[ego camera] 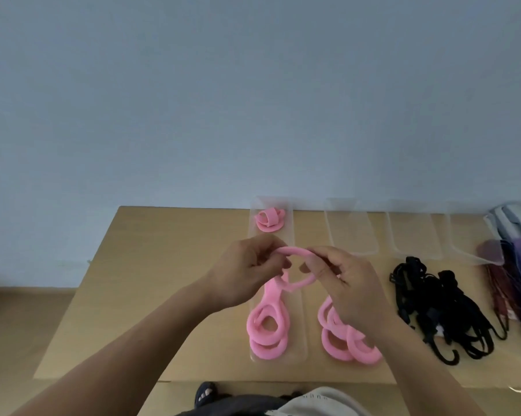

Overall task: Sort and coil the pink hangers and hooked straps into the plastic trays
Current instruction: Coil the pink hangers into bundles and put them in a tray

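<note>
Both hands hold one pink hanger (295,251) above the table, bent into a loop between them. My left hand (247,271) pinches its left end and my right hand (340,280) grips its right side. Below the hands, a long clear tray (298,298) holds a coiled pink hanger (268,331) at its near end and another small coil (268,221) at its far end. A loose pile of pink hangers (346,340) lies on the table to the tray's right. Black hooked straps (442,310) lie in a heap further right.
Three clear trays (350,229) (412,232) (463,235) stand along the back of the wooden table (163,280). Dark red and purple straps (511,280) and a stack of items (514,223) sit at the far right. A foot (206,394) shows under the near edge.
</note>
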Demonstrator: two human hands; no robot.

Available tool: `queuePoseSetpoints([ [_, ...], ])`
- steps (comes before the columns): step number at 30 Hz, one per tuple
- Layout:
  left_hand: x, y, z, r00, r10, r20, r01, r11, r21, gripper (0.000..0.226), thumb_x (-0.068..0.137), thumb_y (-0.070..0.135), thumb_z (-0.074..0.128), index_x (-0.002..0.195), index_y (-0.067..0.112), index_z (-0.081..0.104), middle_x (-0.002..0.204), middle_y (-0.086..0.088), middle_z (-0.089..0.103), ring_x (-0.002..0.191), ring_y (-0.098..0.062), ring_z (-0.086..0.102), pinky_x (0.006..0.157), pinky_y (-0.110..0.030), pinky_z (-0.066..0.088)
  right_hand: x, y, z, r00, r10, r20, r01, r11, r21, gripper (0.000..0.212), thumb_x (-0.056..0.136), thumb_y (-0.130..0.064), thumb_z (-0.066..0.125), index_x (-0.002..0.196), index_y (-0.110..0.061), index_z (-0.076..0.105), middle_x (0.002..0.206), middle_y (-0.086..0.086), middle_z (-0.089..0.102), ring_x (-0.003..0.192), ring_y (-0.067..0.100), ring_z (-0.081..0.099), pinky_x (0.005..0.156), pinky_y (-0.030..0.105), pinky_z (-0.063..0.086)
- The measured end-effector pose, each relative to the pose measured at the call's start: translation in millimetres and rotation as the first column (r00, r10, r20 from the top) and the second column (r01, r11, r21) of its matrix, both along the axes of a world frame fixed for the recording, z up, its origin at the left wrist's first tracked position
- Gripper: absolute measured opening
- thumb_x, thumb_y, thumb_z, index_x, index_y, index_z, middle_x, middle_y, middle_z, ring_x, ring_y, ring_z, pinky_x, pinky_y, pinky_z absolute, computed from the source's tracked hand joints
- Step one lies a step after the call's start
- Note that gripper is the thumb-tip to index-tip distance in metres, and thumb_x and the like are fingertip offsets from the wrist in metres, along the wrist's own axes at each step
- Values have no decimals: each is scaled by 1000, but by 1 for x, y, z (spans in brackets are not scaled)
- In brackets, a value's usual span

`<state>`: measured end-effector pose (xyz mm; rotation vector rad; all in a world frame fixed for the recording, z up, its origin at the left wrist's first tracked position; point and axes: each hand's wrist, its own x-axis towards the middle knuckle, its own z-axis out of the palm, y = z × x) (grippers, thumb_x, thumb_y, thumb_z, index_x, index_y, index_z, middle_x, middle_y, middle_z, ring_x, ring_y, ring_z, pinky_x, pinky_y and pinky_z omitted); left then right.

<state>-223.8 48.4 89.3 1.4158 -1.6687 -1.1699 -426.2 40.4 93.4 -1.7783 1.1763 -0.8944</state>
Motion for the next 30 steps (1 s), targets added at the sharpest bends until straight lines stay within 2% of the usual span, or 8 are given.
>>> queuePoseSetpoints([
  [3, 3, 5, 13, 983, -3, -181, 30, 989, 144, 31, 94, 37, 53, 98, 10, 66, 95, -1, 75, 85, -21, 72, 70, -30, 54, 8, 1, 11, 997, 9, 76, -10, 1000, 20, 16, 92, -28, 59, 96, -40, 69, 82, -17, 72, 82, 0, 67, 68, 10, 48],
  [6, 5, 9, 19, 964, 17, -265, 47, 972, 231, 48, 92, 54, 49, 91, 10, 67, 89, -10, 75, 83, -30, 71, 64, -34, 54, 14, 2, 15, 998, -2, 62, 1, 1000, 9, 20, 92, -18, 64, 97, -36, 71, 84, -16, 72, 83, 3, 67, 70, 11, 49],
  [10, 9, 8, 20, 952, 23, -305, 61, 963, 262, 44, 94, 48, 54, 90, 5, 65, 86, -12, 75, 73, -26, 70, 60, -34, 53, 15, 3, 15, 997, -4, 76, 0, 999, 49, 19, 89, -17, 67, 99, -31, 75, 87, -13, 72, 83, 7, 66, 73, 18, 52],
  [13, 16, 9, 21, 932, -6, -363, 112, 956, 270, 36, 94, 37, 61, 98, 1, 63, 95, -14, 74, 79, -31, 71, 59, -30, 54, 16, 1, 18, 982, 2, 190, -39, 982, 187, 25, 90, -32, 56, 98, -18, 76, 81, -3, 73, 67, 2, 62, 62, 15, 48],
  [16, 19, 12, 22, 927, -48, -371, 146, 959, 241, 28, 95, 25, 63, 103, -1, 60, 99, -13, 74, 78, -28, 72, 61, -28, 54, 18, -1, 23, 982, 90, 165, -131, 956, 263, 33, 95, -33, 48, 87, -15, 75, 73, -2, 72, 57, -1, 55, 56, 12, 43],
  [20, 23, 14, 24, 934, -47, -355, 133, 966, 221, 22, 92, 18, 66, 101, -1, 59, 94, -11, 74, 78, -27, 72, 64, -29, 54, 21, 1, 24, 980, 116, 163, -153, 959, 239, 15, 93, -13, 61, 85, -12, 74, 71, -5, 73, 57, -3, 60, 56, 9, 45],
  [24, 24, 16, 27, 933, 19, -360, 107, 939, 327, 23, 93, 18, 66, 102, -2, 60, 94, -19, 73, 78, -29, 72, 66, -31, 57, 25, 4, 19, 995, 57, 87, -70, 985, 155, 6, 85, -21, 72, 90, -24, 74, 79, -10, 72, 73, 4, 66, 64, 17, 52],
  [30, 28, 17, 33, 908, 65, -414, 140, 884, 445, 38, 87, 29, 71, 106, -3, 64, 91, -21, 72, 76, -28, 70, 68, -32, 57, 29, 9, 8, 1000, 21, 15, -20, 998, -53, 12, 83, -21, 76, 91, -29, 73, 79, -16, 69, 74, 10, 64, 64, 19, 50],
])
